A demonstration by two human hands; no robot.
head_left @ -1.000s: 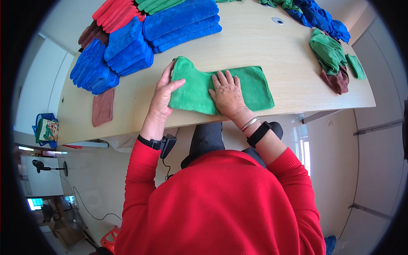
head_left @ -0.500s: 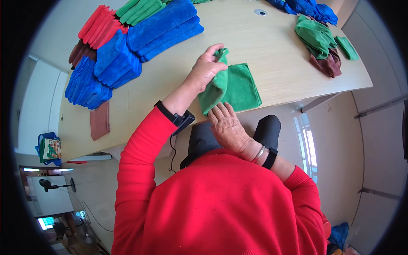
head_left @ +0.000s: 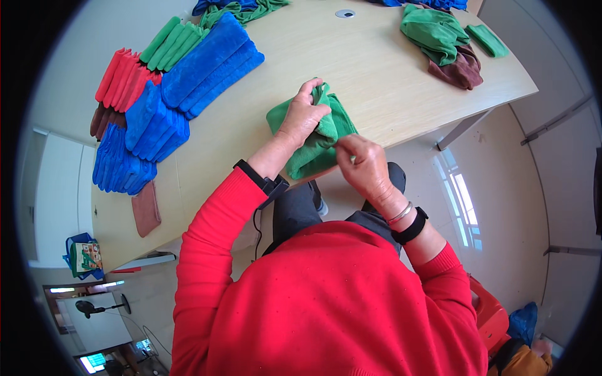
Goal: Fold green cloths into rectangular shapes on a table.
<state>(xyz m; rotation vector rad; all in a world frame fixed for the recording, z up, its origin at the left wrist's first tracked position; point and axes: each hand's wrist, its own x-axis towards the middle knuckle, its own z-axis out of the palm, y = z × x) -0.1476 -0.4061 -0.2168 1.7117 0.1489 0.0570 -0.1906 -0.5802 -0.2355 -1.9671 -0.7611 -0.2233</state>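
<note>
A green towel (head_left: 310, 161) lies partly folded at the front edge of the table, with one layer lifted and bunched over the rest. My left hand (head_left: 303, 119) pinches the raised part near its far side, thumb against fingers. At the towel's near right edge, my right hand (head_left: 365, 164) has its fingers curled into a pinch on the cloth. The fingertips of that hand partly hide the edge they grip.
Stacks of folded blue towels (head_left: 210, 66), green towels (head_left: 172, 44) and red towels (head_left: 122, 78) stand at the left. A flat brown cloth (head_left: 146, 210) lies below them. Loose green cloth (head_left: 433, 31) and brown cloth (head_left: 461, 67) are heaped at the far right of the table (head_left: 376, 81).
My right hand has gone from lying flat at the towel's near edge to pinching its right side. The lifted layer has come over to the right in my left hand.
</note>
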